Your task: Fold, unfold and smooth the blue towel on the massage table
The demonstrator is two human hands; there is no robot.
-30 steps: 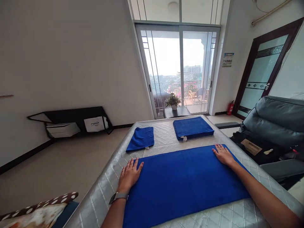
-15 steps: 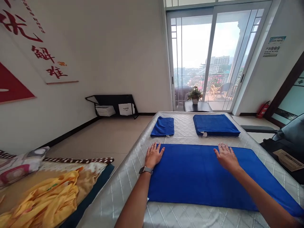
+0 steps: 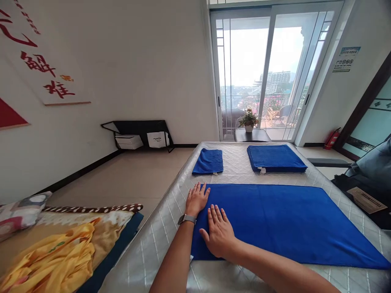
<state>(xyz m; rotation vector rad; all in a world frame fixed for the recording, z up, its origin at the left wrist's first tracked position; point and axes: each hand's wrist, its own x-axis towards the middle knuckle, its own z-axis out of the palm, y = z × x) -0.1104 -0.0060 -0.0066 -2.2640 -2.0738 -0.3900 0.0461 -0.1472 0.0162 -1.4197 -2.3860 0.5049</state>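
Note:
A large blue towel (image 3: 284, 219) lies spread flat on a silver quilted table (image 3: 159, 244). My left hand (image 3: 197, 199) rests flat at the towel's far left corner, fingers spread, a watch on the wrist. My right hand (image 3: 219, 232) lies flat on the towel's left end, close in front of the left hand, fingers stretched out. Neither hand holds anything. Farther back on the table sit a small folded blue towel (image 3: 208, 161) and a larger folded blue towel (image 3: 275, 158).
A low bed with a yellow cloth (image 3: 61, 260) and a patterned pillow (image 3: 21, 211) stands at the left. A black rack (image 3: 137, 132) leans on the wall. A potted plant (image 3: 249, 120) stands before the glass doors; a dark chair (image 3: 371, 171) is at the right.
My right hand has slid from the towel's right end across to its left end, beside the left hand. The view has turned left.

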